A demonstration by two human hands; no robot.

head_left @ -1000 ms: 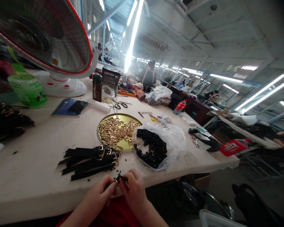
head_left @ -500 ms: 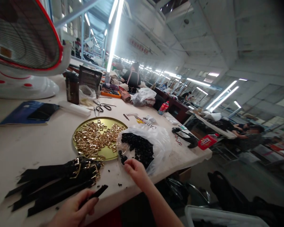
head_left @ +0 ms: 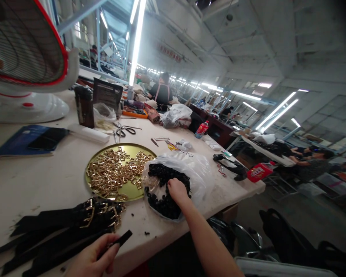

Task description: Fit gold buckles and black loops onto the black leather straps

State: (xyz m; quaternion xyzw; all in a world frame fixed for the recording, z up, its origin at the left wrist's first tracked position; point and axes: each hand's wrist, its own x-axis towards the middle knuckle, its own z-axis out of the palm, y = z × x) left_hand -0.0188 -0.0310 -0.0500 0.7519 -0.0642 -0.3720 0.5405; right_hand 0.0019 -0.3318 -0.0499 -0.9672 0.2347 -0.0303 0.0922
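Note:
Between the thumb and fingers of my left hand (head_left: 96, 252) is a black strap (head_left: 123, 237), its short end sticking out to the right. My right hand (head_left: 178, 191) reaches into a white plastic bag (head_left: 200, 173) of small black pieces (head_left: 164, 206). Its fingers are drawn together among the pieces, and whether they hold one is hidden. Left of the bag, a round gold tray (head_left: 127, 195) carries many small gold buckles (head_left: 106, 173). Several black straps with gold buckles (head_left: 63, 219) lie in a bundle left of my left hand.
A red and white fan (head_left: 25, 100) stands at the left behind a blue notebook (head_left: 15, 142). Scissors (head_left: 125, 130) and a red-labelled bottle (head_left: 202, 129) lie farther back. Near the table's right edge is a red jug (head_left: 259, 172). Other people sit in the background.
My right hand has moved from the bag's near edge up and right into the black pieces. My left hand keeps the strap in nearly the same place. The view has shifted slightly.

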